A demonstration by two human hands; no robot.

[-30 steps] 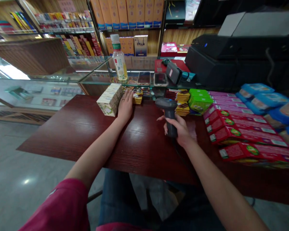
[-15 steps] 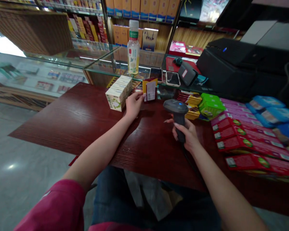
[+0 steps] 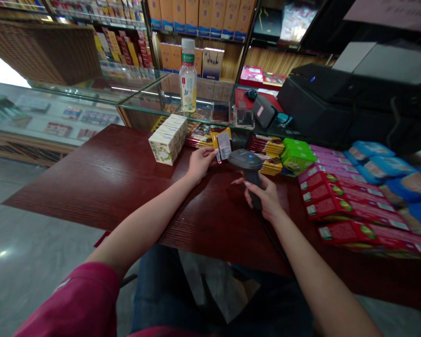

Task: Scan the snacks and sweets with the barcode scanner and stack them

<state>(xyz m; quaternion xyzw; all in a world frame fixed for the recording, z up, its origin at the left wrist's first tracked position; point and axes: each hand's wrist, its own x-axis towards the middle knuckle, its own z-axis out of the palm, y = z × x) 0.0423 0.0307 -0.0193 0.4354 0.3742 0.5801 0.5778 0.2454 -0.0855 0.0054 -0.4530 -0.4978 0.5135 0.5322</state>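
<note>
My left hand point(image 3: 200, 164) pinches the lower left edge of a yellow and dark red snack packet point(image 3: 222, 145), whose white barcode label faces me. The packet is tilted a little above the tabletop. In my right hand point(image 3: 263, 196) is a black barcode scanner point(image 3: 247, 164), gripped by its handle, with a small blue light on top. Its head is close to the packet's right side, and a cable trails down from the handle. Left of my left hand stands a row of cream-coloured drink cartons point(image 3: 168, 139). Behind the packet lie several similar packets point(image 3: 199, 139).
Green packs point(image 3: 298, 157), red boxes point(image 3: 340, 201) and blue packs point(image 3: 375, 157) line the right side of the dark wooden table point(image 3: 101, 182). A bottle point(image 3: 188, 77) stands on the glass counter behind. A black printer-like machine point(image 3: 323, 103) sits at the back right.
The packet has tilted and turned in my left hand, which has shifted slightly right and down. The scanner's head is closer to the packet. The whole view has shifted slightly.
</note>
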